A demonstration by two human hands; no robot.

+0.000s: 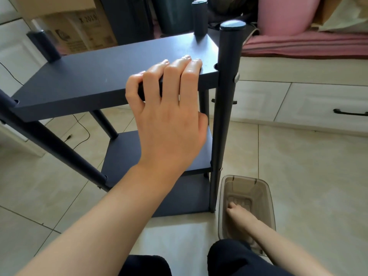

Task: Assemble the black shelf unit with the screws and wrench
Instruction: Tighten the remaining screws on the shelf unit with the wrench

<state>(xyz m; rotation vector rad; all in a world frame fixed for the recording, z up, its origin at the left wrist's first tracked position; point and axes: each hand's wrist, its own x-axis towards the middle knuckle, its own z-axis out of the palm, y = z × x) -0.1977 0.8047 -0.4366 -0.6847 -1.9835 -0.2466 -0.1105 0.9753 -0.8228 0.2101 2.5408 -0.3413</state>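
Gripping upright shelf unit (103,80), posts seemingly vertical

Left hand (169,118) on black shelf (103,80)

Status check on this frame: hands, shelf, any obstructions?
Left hand grips top shelf edge. Right hand down in clear bin, grasp unclear. Nothing blocking.

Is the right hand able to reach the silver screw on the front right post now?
Probably yes, but not at once: the right hand is down inside the clear plastic bin on the floor. Nothing covers the silver screw on the post; the hand must only lift out.
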